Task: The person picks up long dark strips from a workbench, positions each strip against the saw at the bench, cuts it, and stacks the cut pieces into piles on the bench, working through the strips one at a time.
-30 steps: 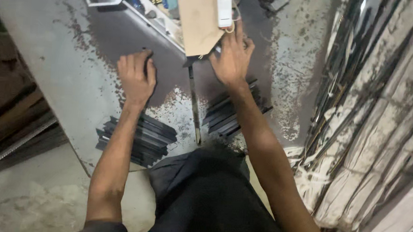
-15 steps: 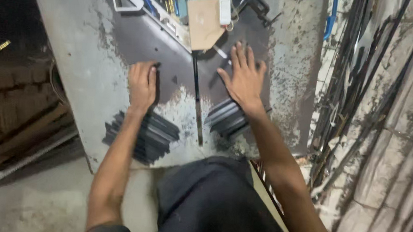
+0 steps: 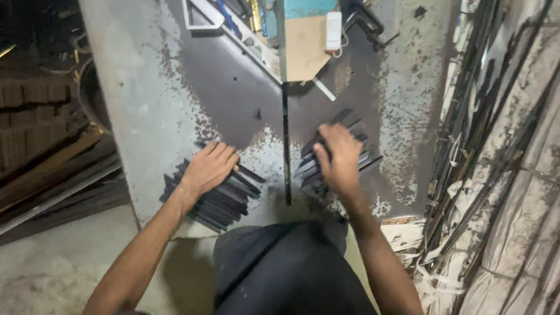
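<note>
Head view: left hand (image 3: 210, 166) is lying spread on dark strips (image 3: 217, 196); right hand (image 3: 338, 159) is curling over another stack (image 3: 350, 156), a slot (image 3: 286, 145) between them on the counter (image 3: 136, 92).

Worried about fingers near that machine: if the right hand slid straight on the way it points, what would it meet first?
Probably the rest of the dark strip pile under the right hand; then bare table.

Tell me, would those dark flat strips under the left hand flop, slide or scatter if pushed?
Probably stiff: the dark strips lie straight and flat, overhanging the metal table edge without drooping. They look loosely fanned under the left hand, so a push would likely slide them apart. Thin, so likely light singly.
</note>
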`<state>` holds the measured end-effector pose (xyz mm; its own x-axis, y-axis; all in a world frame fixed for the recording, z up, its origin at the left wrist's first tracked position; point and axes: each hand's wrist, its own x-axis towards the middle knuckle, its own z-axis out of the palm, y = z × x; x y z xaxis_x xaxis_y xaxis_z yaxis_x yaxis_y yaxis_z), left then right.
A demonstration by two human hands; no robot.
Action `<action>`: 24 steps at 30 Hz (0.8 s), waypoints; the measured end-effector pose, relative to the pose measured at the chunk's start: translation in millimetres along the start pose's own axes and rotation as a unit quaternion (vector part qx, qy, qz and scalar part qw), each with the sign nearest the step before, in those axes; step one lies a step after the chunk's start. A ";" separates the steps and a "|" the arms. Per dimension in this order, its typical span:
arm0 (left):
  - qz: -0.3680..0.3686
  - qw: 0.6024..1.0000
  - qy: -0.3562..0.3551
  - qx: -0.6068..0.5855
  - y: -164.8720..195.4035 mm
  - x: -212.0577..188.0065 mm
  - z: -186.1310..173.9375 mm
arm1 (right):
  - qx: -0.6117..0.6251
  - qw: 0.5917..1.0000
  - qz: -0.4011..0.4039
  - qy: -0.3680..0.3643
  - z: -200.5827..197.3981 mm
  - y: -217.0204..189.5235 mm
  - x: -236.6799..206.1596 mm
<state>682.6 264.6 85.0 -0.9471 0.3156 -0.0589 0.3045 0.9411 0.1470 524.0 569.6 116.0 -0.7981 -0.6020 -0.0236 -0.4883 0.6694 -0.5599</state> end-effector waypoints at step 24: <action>-0.269 0.923 0.210 -0.177 59.1 130.5 20.0 | -0.079 0.991 0.010 0.110 28.1 32.6 104.4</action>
<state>579.0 363.8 66.3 -0.9303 -0.3301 0.1601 -0.2024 0.8256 0.5267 434.7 516.3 72.0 -0.8577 -0.4899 0.1563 -0.5061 0.7505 -0.4249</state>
